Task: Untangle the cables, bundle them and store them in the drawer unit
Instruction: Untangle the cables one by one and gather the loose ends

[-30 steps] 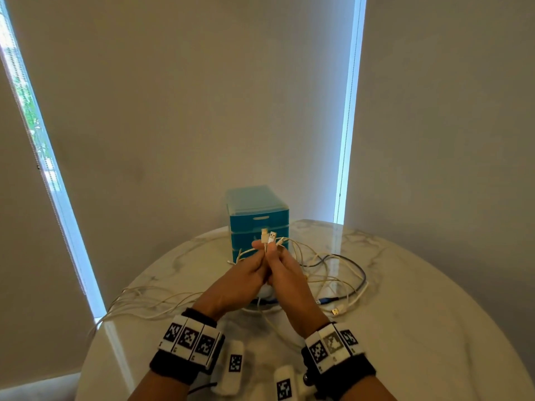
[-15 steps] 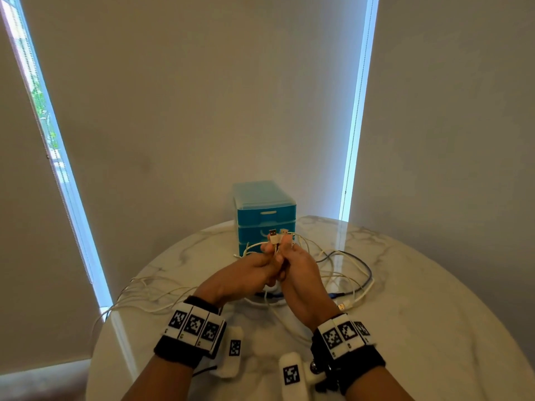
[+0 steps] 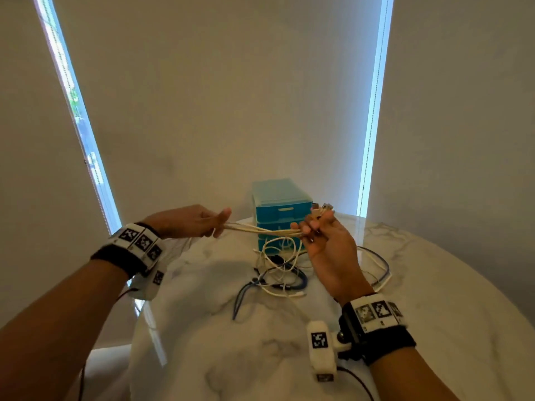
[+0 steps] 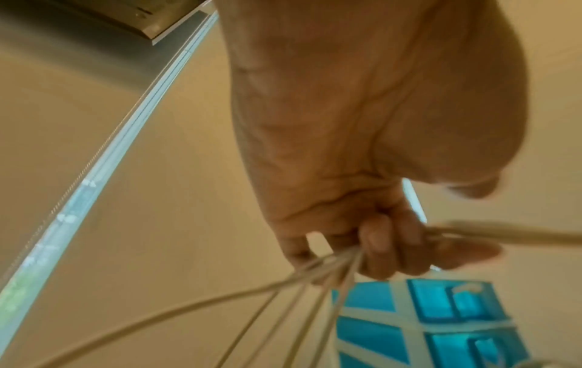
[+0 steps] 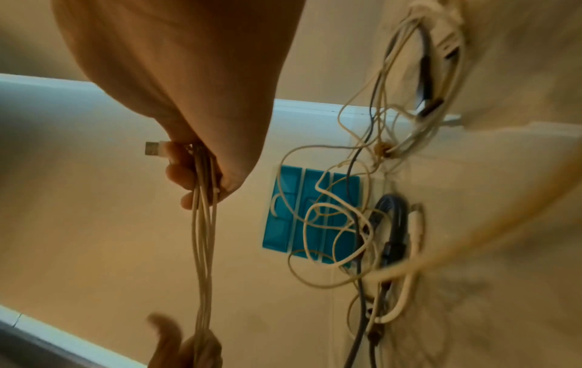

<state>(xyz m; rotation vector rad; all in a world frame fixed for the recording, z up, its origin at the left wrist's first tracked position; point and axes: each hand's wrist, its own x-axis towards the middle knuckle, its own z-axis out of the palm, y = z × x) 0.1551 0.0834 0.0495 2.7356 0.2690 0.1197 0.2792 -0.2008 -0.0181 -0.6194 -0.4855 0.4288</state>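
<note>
The hands have been drawn apart: white cables (image 3: 262, 230) are stretched between the left hand (image 3: 188, 219) and right hand (image 3: 321, 238), pinched in curled fingers (image 4: 378, 244), so straightening is judged under way.

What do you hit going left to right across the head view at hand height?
Left window strip → left hand → taut white cables → blue drawer unit → right hand gripping the cable ends, USB plugs sticking up → right window strip.

Left hand (image 4: 362, 124) grip blurred; drawer unit (image 4: 440, 323) cut off.
</note>
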